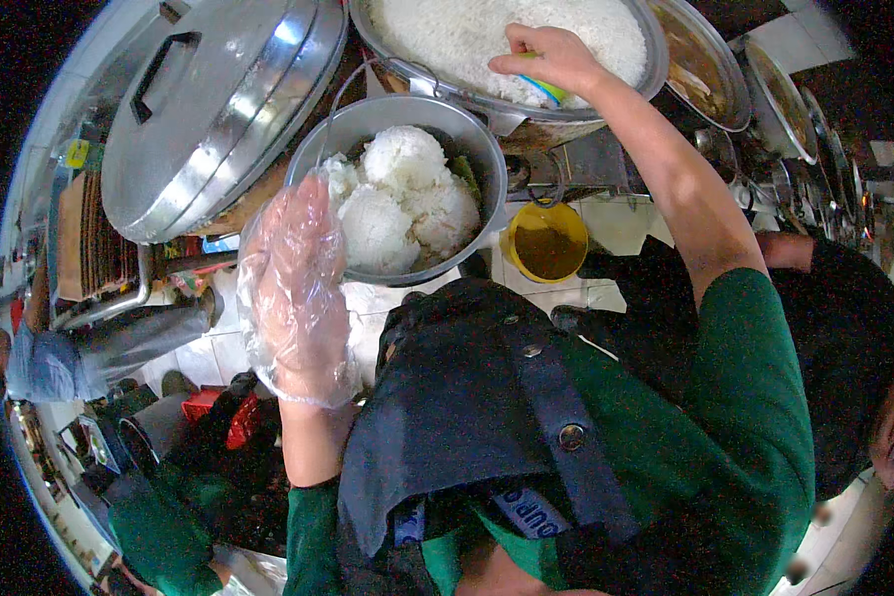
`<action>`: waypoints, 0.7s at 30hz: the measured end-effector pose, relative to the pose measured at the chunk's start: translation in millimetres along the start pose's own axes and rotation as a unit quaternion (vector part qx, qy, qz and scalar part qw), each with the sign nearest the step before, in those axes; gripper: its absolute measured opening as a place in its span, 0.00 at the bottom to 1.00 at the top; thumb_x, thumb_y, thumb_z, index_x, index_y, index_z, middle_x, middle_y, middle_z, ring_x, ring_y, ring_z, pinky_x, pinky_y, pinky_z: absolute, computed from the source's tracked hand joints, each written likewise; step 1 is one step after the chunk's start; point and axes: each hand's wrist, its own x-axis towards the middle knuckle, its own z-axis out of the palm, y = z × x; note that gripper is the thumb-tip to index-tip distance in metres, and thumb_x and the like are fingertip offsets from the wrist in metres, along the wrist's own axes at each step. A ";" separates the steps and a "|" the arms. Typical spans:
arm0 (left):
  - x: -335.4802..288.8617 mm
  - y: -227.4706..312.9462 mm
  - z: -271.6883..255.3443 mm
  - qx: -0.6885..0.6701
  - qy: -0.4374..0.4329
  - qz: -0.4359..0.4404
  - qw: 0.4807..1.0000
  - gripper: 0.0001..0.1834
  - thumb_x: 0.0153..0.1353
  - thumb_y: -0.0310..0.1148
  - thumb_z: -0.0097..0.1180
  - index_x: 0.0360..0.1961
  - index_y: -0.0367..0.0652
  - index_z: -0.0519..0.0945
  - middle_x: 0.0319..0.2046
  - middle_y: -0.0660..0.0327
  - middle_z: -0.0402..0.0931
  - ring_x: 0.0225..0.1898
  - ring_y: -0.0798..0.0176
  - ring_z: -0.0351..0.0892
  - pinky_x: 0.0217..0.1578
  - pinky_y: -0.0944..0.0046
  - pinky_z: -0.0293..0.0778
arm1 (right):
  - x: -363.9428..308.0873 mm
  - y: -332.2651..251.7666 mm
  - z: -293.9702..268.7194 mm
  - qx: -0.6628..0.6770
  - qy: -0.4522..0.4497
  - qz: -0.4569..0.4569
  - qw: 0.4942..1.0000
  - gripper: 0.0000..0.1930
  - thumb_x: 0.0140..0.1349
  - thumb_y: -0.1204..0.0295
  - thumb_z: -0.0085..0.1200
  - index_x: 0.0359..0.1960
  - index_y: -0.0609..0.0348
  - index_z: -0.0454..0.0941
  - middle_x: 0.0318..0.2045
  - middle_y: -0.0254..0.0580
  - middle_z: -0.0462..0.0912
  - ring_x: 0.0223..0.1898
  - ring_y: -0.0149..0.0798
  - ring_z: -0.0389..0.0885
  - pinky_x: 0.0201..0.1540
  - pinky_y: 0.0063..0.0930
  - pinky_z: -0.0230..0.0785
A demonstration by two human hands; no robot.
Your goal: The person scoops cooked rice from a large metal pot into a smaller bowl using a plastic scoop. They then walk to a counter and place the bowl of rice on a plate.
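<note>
My right hand (556, 62) reaches into a large metal pot of white rice (437, 30), closed on a green and blue plastic scoop (544, 91) whose lower part is down in the rice. My left hand (298, 248) wears a clear, wrinkled plastic glove. Its fingers stretch up beside the left rim of a grey metal pail (489, 149), with nothing visible in them; whether the fingertips touch the rim I cannot tell. Inside the pail lie several rounded mounds of rice (404, 157), with bits of green leaf at the edge. The pail's wire handle (340, 94) stands up toward the rice pot.
A big domed metal lid (223, 109) leans at the upper left. Below the rice pot is a yellow bucket (546, 243) with brown contents. More metal pots (700, 65) line the right. A person in dark clothes (834, 348) is close on my right; other people are at lower left.
</note>
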 end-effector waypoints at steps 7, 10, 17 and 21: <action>0.8 -1.7 11.0 0.019 -0.022 0.024 0.999 0.14 0.61 0.34 0.51 0.19 0.47 0.65 0.13 0.71 0.52 0.14 0.75 0.50 0.15 0.70 0.44 | 22.6 20.6 13.3 0.323 0.008 -0.043 0.945 0.19 0.53 0.51 0.53 0.28 0.57 0.76 0.25 0.41 0.78 0.32 0.35 0.77 0.35 0.34 0.67; 1.1 14.8 16.4 -0.043 -0.092 0.021 0.995 0.08 0.56 0.32 0.58 0.32 0.39 0.78 0.19 0.73 0.64 0.18 0.79 0.57 0.18 0.75 0.48 | 19.2 25.0 7.6 0.565 0.059 0.103 0.817 0.22 0.54 0.50 0.52 0.37 0.57 0.77 0.28 0.46 0.79 0.37 0.42 0.79 0.39 0.38 0.69; 20.5 35.5 50.3 -0.061 -0.024 0.091 0.994 0.14 0.63 0.34 0.47 0.21 0.43 0.67 0.15 0.70 0.54 0.14 0.74 0.50 0.15 0.70 0.45 | -11.7 -24.1 -108.6 0.639 0.279 0.021 0.717 0.21 0.63 0.56 0.43 0.49 0.60 0.73 0.42 0.43 0.79 0.44 0.37 0.78 0.51 0.30 0.69; 50.6 30.4 79.0 -0.042 -0.118 0.142 0.982 0.12 0.62 0.34 0.49 0.22 0.44 0.68 0.17 0.68 0.58 0.16 0.74 0.55 0.16 0.72 0.48 | -22.7 -86.8 -136.2 0.408 0.357 -0.067 0.838 0.24 0.61 0.52 0.47 0.47 0.60 0.73 0.43 0.46 0.78 0.47 0.41 0.76 0.52 0.34 0.68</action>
